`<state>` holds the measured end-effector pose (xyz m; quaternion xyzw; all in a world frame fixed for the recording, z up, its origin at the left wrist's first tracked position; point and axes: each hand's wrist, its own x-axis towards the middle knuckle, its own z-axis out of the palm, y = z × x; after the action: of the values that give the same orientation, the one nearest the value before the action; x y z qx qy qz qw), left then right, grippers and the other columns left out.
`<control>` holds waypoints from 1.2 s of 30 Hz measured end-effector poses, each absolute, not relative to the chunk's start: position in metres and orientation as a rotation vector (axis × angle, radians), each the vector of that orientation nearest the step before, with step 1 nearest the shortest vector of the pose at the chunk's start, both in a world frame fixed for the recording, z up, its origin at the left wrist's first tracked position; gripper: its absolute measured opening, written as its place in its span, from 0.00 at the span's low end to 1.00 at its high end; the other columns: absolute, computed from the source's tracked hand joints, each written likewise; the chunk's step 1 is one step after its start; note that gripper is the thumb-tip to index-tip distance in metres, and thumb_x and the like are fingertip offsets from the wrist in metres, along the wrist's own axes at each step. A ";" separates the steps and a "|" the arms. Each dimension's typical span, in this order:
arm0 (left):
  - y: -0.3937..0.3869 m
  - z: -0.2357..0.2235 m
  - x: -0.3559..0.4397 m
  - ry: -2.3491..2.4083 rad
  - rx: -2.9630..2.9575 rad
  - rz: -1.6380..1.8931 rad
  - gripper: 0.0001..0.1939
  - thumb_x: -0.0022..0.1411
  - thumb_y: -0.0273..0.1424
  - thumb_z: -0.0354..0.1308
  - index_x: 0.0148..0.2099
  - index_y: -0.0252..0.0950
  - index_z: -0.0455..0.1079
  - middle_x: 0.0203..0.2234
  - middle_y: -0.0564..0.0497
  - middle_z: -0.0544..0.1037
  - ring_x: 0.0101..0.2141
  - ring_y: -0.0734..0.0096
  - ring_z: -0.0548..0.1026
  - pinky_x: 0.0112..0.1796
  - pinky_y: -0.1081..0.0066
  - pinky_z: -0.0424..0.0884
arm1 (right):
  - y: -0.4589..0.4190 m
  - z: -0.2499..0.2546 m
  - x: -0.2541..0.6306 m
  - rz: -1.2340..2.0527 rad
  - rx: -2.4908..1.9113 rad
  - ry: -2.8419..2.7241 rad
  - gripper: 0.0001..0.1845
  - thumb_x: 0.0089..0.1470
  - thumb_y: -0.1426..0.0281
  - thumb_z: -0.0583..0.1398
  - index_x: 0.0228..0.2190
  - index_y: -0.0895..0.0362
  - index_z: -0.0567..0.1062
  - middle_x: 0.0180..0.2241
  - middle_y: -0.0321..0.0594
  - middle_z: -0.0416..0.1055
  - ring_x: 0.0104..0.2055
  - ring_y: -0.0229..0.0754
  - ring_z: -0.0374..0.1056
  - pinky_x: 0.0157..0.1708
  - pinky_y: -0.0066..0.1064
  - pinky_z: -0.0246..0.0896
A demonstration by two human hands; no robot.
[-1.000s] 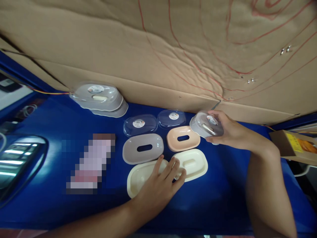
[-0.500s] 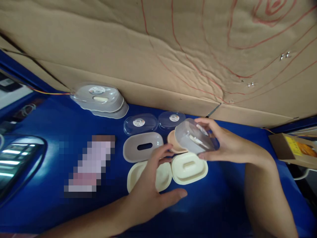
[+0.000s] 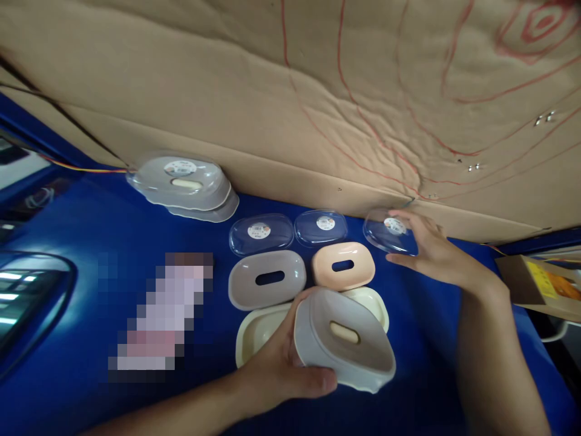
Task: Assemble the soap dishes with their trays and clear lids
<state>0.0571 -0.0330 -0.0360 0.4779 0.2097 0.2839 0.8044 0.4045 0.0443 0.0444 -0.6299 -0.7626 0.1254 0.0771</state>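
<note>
My left hand (image 3: 281,369) grips a grey soap dish base (image 3: 345,346) with a cream insert, held tilted above two cream trays (image 3: 256,327) on the blue table (image 3: 91,242). My right hand (image 3: 431,251) holds a clear lid (image 3: 390,233) with a round sticker at the back right, low over the table. Laid out between them are a grey tray with a slot (image 3: 267,280), a peach tray with a slot (image 3: 344,266), and two more clear lids (image 3: 261,233) behind them.
A stack of closed soap boxes (image 3: 184,184) sits at the back left against the cardboard wall (image 3: 290,109). A blurred-out object (image 3: 157,315) lies left of the trays. A cardboard box (image 3: 540,281) stands at the right edge, and a dark shiny item (image 3: 27,297) at far left.
The soap box held by my right hand has come apart: my left hand now holds its grey base near me, while my right hand has carried the clear lid back to the right.
</note>
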 end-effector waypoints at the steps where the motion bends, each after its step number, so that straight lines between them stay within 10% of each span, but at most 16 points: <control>1: -0.033 -0.036 0.056 0.437 1.014 0.582 0.48 0.61 0.48 0.69 0.73 0.50 0.45 0.66 0.40 0.70 0.64 0.49 0.73 0.56 0.51 0.75 | 0.049 0.037 0.414 0.335 -1.935 -2.284 0.42 0.58 0.56 0.67 0.68 0.40 0.58 0.70 0.47 0.61 0.73 0.70 0.55 0.69 0.70 0.50; 22: -0.031 -0.031 0.058 0.354 0.732 0.562 0.54 0.53 0.30 0.79 0.72 0.55 0.50 0.66 0.45 0.67 0.65 0.50 0.69 0.64 0.44 0.62 | 0.071 -0.014 0.407 0.302 -1.926 -2.369 0.50 0.56 0.63 0.69 0.73 0.41 0.54 0.73 0.49 0.53 0.75 0.67 0.52 0.68 0.62 0.55; 31: -0.030 -0.034 0.058 0.384 0.737 0.604 0.56 0.52 0.31 0.79 0.72 0.54 0.49 0.68 0.42 0.65 0.66 0.46 0.68 0.64 0.40 0.62 | 0.034 0.052 0.369 0.493 -1.645 -2.318 0.38 0.69 0.53 0.60 0.73 0.39 0.53 0.75 0.40 0.55 0.76 0.58 0.53 0.73 0.58 0.51; 36: -0.030 -0.029 0.060 0.392 0.688 0.632 0.55 0.52 0.29 0.79 0.72 0.54 0.51 0.68 0.43 0.66 0.68 0.46 0.66 0.66 0.38 0.58 | -0.006 0.076 0.311 1.182 -1.275 -2.554 0.63 0.56 0.47 0.71 0.76 0.43 0.41 0.77 0.44 0.48 0.77 0.58 0.51 0.72 0.48 0.57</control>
<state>0.0599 -0.0296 -0.0293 0.3294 0.1877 0.3029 0.8744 0.3115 -0.0058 0.0758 -0.4126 -0.8264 0.3824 0.0259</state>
